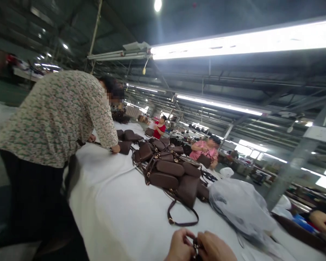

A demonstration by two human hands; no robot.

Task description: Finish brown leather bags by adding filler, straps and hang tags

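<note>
Pinching a small dark piece [196, 245] with a glint of metal, at the bottom of the view, with left hand [180, 244] and right hand [216, 247] almost meeting and fingertips closed on it from either side. Lying squarely between the two, so about equally near to each hand, but showing only in slivers among the curled fingers, with no long axis to be read. Losing both wrists, and anything beneath the piece, to the lower edge of the frame. Just ahead, apart from the fingertips, finding a loose strap [188, 223] looped on the white-covered bench [105, 206], stretching roughly left to right and lying nearer to the left hand than to the right. Leading up toward a brown bag [188, 190] at the near end of a heap, with the join hard to make out. Beside it on the right, spreading cloudy clear plastic [239, 199]. Overlapping farther back in the heap of bags [170, 168], with many straps and undersides hidden. Seeing on the left a co-worker in a floral top [62, 112], bent over the bench; past the heap, a person in pink [197, 150] and, smaller, a person in red [160, 129].
</note>
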